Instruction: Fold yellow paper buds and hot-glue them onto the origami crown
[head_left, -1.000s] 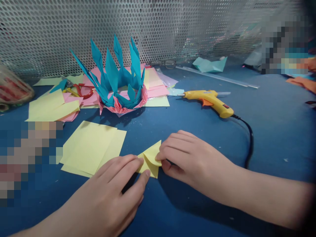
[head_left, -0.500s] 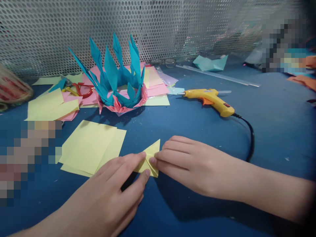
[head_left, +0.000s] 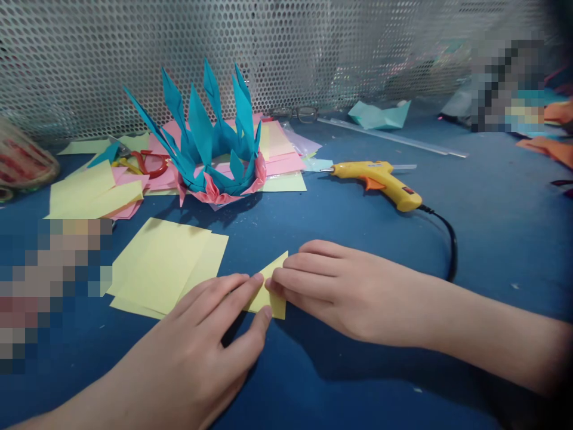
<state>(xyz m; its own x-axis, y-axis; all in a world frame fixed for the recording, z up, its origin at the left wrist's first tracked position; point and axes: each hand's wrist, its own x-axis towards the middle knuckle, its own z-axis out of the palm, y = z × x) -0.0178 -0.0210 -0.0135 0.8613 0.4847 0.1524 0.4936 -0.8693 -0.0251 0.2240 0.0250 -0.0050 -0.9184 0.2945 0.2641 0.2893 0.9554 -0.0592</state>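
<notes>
A small folded yellow paper piece (head_left: 274, 298) lies on the blue table (head_left: 340, 227) near the front. My left hand (head_left: 197, 352) rests on its left side, fingers stretched flat and pressing it down. From the right, my right hand (head_left: 331, 292) lies over the paper with its fingers together, the fingertips pressing the fold. Most of the piece is hidden under the two hands. Just left of the hands lies a stack of yellow square sheets (head_left: 168, 266).
A teal and pink origami crown (head_left: 212, 152) stands behind on pink and yellow sheets. A yellow glue gun (head_left: 380, 182) with a black cord (head_left: 450, 251) lies to the right. Red-handled scissors (head_left: 150, 164), glasses (head_left: 298, 113), a clear glue stick (head_left: 394, 138) and a perforated metal screen (head_left: 313, 48) are at the back.
My right hand has slid left over the yellow piece, flattening the raised flap. My left hand has stayed pressing the piece.
</notes>
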